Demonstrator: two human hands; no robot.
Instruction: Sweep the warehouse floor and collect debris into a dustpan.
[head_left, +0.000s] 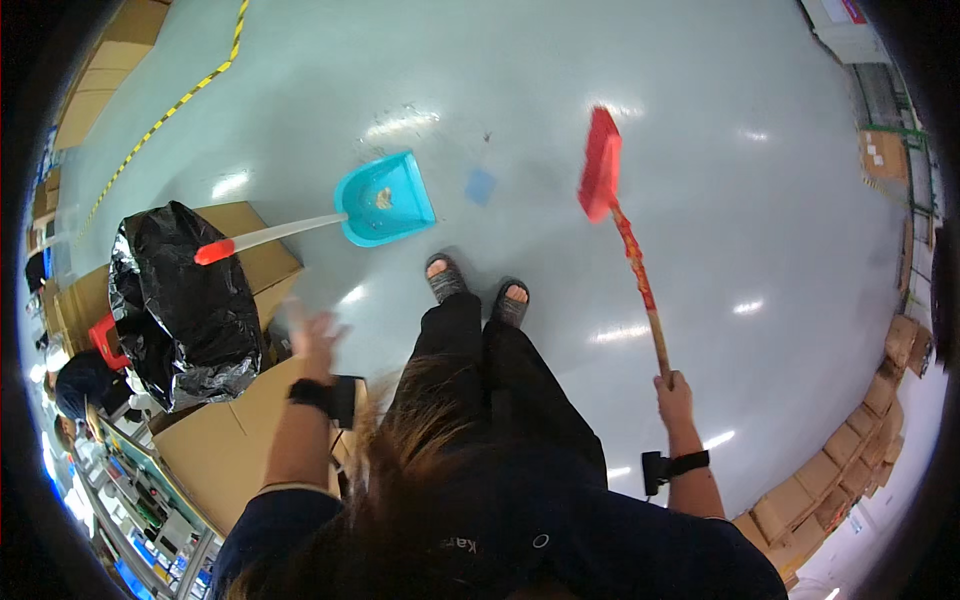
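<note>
Broom (603, 170) is up off the floor on the right, red head far out ahead, its patterned stick running back and down into the right hand (675, 393), which is clenched around the stick's near end. That arm is stretched out to the side, a black strap on the wrist. Left hand (313, 337) is blurred, fingers spread wide, holding nothing, lifted just near the white handle of the dustpan (385, 200). The dustpan sits flat on the floor (750, 200), left of centre and ahead of the feet, with a small heap of scraps inside; its handle slants left to a red grip over the black bag (185, 300). A small blue patch (480, 185) lies on the floor between pan and broom head, apart from both.

Room to move: the pale glossy floor lies wide open ahead and to the right. The left is hemmed in by cardboard boxes (250, 245), the bag sitting on them; more boxes line the right edge. A yellow-black tape line (165, 115) runs far left.

Count: one broom, one dustpan, one bag, two sandalled feet (478, 285) side by side, just behind the pan.
</note>
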